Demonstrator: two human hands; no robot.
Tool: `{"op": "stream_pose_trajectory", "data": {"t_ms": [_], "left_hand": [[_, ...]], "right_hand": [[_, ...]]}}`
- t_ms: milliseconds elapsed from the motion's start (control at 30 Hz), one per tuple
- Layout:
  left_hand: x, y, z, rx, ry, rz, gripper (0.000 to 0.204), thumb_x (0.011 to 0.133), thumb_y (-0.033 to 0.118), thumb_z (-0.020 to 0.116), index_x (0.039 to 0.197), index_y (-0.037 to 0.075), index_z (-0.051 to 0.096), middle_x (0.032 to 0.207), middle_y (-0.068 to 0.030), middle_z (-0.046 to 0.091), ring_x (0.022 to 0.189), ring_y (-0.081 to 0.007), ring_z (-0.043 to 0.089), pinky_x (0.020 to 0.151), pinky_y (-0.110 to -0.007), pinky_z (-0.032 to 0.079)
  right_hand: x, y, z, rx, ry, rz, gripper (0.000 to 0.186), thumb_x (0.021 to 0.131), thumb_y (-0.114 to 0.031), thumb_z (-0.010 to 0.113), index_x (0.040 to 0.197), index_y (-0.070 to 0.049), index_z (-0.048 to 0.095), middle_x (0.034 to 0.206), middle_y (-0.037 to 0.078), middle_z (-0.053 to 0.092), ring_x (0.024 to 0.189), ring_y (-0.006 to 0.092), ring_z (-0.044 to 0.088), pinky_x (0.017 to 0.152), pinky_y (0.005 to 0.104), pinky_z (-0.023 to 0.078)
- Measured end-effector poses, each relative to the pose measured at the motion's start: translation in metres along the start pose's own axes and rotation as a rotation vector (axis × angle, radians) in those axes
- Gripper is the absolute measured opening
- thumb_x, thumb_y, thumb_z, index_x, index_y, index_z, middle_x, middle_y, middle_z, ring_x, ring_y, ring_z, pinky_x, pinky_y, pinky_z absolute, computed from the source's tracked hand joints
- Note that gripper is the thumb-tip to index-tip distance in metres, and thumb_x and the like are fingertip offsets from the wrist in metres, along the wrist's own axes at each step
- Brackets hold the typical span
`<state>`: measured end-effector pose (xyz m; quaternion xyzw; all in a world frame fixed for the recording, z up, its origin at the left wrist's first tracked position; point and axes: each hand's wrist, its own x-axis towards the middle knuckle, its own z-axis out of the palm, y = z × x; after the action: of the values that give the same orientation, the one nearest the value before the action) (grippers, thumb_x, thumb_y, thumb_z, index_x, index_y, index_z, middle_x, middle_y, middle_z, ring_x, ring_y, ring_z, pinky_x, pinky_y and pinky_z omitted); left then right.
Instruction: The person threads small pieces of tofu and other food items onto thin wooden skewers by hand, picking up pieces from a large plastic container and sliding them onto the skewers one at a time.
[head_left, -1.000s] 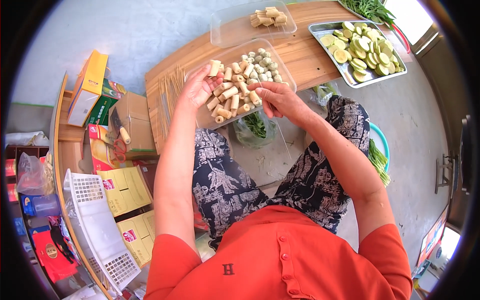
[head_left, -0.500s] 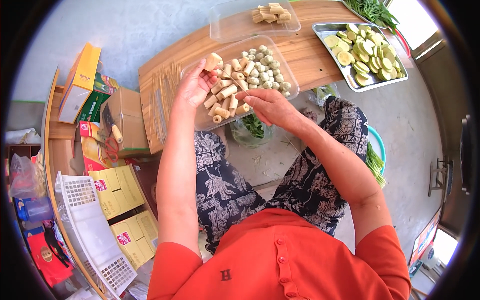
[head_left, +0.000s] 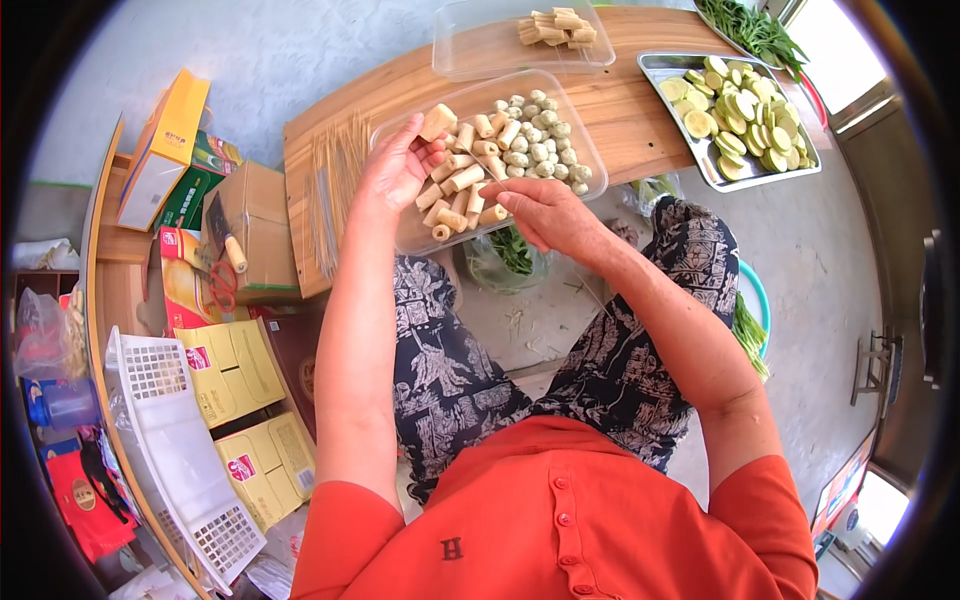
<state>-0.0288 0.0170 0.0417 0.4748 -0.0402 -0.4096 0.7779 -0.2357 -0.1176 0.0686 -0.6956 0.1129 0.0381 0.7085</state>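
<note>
A: L hand [head_left: 398, 172]?
B: Pinching one roll [head_left: 437, 122] over the tub [head_left: 590, 165]. R hand [head_left: 545, 215] curled at its near rim, grip hidden.
A: Progress?
B: Looks early; skewers [head_left: 335, 180] lie bare, tub full.

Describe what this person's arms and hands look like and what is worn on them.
Both arms are bare from the short orange sleeves of a buttoned top down to the fingers. No gloves show on the left hand or the right hand; I can make out no watch, ring or bracelet on either.
</note>
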Motion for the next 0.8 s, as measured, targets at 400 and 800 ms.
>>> {"op": "stream_pose_trajectory", "data": {"t_ms": [400, 800], "left_hand": [[-0.0011, -0.0017, 0.0028, 0.009, -0.039, 0.008, 0.031, 0.086, 0.025, 0.066, 0.103, 0.0, 0.058, 0.087, -0.0108, 0.064, 0.072, -0.0152, 0.062, 0.063, -0.026, 0.055], [0.0041, -0.0036, 0.0001, 0.019, -0.043, 0.006, 0.029, 0.085, 0.025, 0.067, 0.099, 0.0, 0.06, 0.084, -0.0115, 0.065, 0.069, -0.0151, 0.062, 0.061, -0.027, 0.056]], "right_hand": [[0.0012, 0.003, 0.0001, -0.008, 0.01, -0.012, 0.026, 0.097, -0.019, 0.046, 0.111, -0.003, 0.061, 0.051, -0.003, 0.039, 0.042, 0.0069, 0.036, 0.039, 0.0237, 0.028], [0.0026, 0.0061, 0.0011, 0.002, 0.026, -0.014, 0.025, 0.097, -0.018, 0.044, 0.107, -0.004, 0.062, 0.05, -0.004, 0.038, 0.04, 0.0069, 0.036, 0.039, 0.0238, 0.029]]}}
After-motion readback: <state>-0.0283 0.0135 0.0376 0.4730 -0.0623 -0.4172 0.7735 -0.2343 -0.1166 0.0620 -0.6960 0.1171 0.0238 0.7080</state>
